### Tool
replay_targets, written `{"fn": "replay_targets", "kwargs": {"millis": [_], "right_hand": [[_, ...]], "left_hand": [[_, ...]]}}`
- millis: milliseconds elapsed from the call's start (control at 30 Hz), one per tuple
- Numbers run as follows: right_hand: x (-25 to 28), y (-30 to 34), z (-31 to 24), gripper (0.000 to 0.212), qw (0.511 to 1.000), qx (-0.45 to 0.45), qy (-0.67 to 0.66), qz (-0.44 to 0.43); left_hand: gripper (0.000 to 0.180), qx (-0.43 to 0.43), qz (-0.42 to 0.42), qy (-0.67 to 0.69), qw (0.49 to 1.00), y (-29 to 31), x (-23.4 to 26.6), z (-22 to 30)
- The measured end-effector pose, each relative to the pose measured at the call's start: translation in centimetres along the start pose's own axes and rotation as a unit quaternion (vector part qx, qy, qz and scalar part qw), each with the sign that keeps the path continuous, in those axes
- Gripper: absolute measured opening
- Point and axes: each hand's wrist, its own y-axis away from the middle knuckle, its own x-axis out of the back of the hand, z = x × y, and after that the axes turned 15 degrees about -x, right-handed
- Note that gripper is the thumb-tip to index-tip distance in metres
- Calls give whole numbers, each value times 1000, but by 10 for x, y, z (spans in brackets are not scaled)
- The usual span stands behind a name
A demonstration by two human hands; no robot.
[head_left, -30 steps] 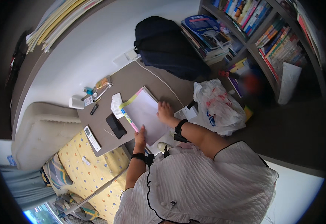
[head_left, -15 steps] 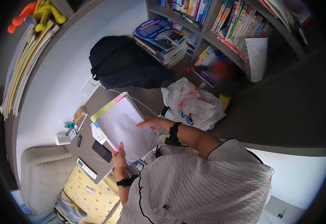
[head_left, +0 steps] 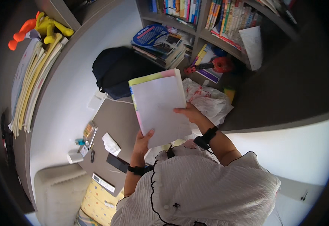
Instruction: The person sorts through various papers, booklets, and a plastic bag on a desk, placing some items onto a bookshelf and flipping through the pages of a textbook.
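Observation:
Between my two hands I hold a stack of papers (head_left: 159, 101), with a white sheet on top and a yellow-green and pink edge showing beneath it. My left hand (head_left: 142, 141) grips its lower left side, the thumb lying on the top sheet. On the right side, my right hand (head_left: 190, 113) is closed round the edge with its thumb on the white sheet too. The fingers of both hands are hidden under the stack. Behind the stack, a crumpled white plastic bag (head_left: 209, 103) with red print rests on the desk and is partly covered.
A dark backpack (head_left: 123, 69) leans at the wall beside a pile of books (head_left: 162, 45). A small red toy guitar (head_left: 221, 64) lies under the bookshelf (head_left: 224, 41). On the desk (head_left: 115, 109) are a black phone (head_left: 117, 162), a folded white paper (head_left: 111, 144) and a white cup (head_left: 74, 157).
The stack and both hands have shifted right and upward in the picture, and the stack now covers part of the backpack and bag. My grip stays closed on both sides.

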Motion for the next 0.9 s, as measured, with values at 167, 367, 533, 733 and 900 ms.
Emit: {"fn": "replay_targets", "kwargs": {"millis": [167,367,533,733,900], "right_hand": [[9,32,15,44,994,19,-77,78],[-9,65,18,43,984,18,-146,102],[-17,73,30,41,977,44,-130,164],[37,54,46,63,883,50,154,441],[50,65,43,90,557,-170,428,692]], "left_hand": [[38,18,-79,-5,997,-19,-10,-11],[37,-41,-139,-85,986,-45,-8,-14],[37,-73,-145,-230,960,-60,-17,-4],[33,-191,-57,-213,957,-30,13,27],[36,-218,39,-187,957,8,81,57]]}}
